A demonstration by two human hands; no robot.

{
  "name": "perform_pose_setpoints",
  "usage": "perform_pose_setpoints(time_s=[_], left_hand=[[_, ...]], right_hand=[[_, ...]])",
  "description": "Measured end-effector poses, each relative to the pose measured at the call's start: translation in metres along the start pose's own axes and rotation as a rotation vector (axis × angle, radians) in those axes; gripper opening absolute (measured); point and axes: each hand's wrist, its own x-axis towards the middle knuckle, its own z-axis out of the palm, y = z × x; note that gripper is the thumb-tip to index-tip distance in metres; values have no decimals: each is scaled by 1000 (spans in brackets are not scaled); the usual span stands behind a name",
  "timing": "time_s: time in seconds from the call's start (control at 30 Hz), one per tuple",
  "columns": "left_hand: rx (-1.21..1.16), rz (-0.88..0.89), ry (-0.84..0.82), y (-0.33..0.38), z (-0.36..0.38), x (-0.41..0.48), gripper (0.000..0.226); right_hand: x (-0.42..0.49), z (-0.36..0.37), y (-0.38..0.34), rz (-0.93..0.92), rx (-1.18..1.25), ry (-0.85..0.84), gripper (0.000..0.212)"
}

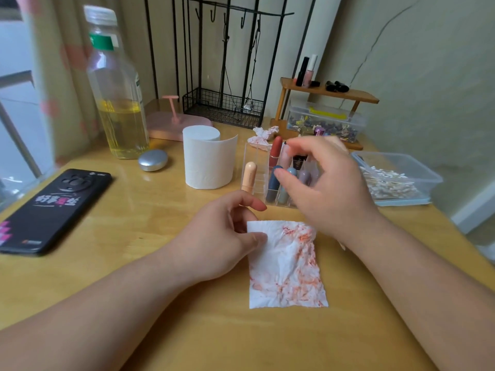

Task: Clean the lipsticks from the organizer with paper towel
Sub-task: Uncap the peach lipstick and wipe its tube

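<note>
A clear acrylic organizer [255,167] stands mid-table holding several lipsticks: a peach one [249,176], a red one [275,151], a dark blue one [273,187] and others partly hidden. My right hand [329,188] hovers over the organizer with fingers loosely spread, its thumb tip by the dark blue lipstick; it holds nothing that I can see. My left hand [222,236] pinches the top left corner of a white paper towel [286,266] smeared with red and orange marks, which lies flat on the table.
A roll of paper towel [206,159] stands left of the organizer, a crumpled stained tissue [263,135] behind it. A black phone [53,210], oil bottle [115,89], silver compact [152,159], cotton swab box [396,178], wire rack [222,108] and wooden shelf [326,92] surround the table [160,263].
</note>
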Motion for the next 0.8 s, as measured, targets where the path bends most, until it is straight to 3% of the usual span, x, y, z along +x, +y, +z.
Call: perform_pose_setpoints(time_s=[0.1, 0.2, 0.27, 0.33, 0.43, 0.5, 0.67, 0.8], left_hand=[[-239, -8, -2, 0, 3, 1, 36], [-525, -27, -17, -1, 8, 0, 40], [-679, -54, -32, 0, 11, -2, 39], [-733, -61, -24, 1, 14, -4, 37], [-628, -27, 27, 0, 18, -5, 30], [-560, -11, 35, -1, 20, -7, 26], [-402, -2, 11, -2, 23, -8, 21], [-204, -8, 242, 0, 14, -3, 18]], right_hand=[[-35, -13, -7, 300, 344, -142, 40], [-52, -21, 3, 745, 895, -291, 61], [-55, -24, 9, 885, 1067, -352, 62], [-58, -24, 10, 889, 1169, -428, 56], [-62, -22, 11, 808, 1349, -569, 50], [-64, -18, 10, 766, 1327, -603, 47], [-70, -17, 5, 745, 1189, -532, 29], [-67, -18, 10, 771, 1054, -386, 36]])
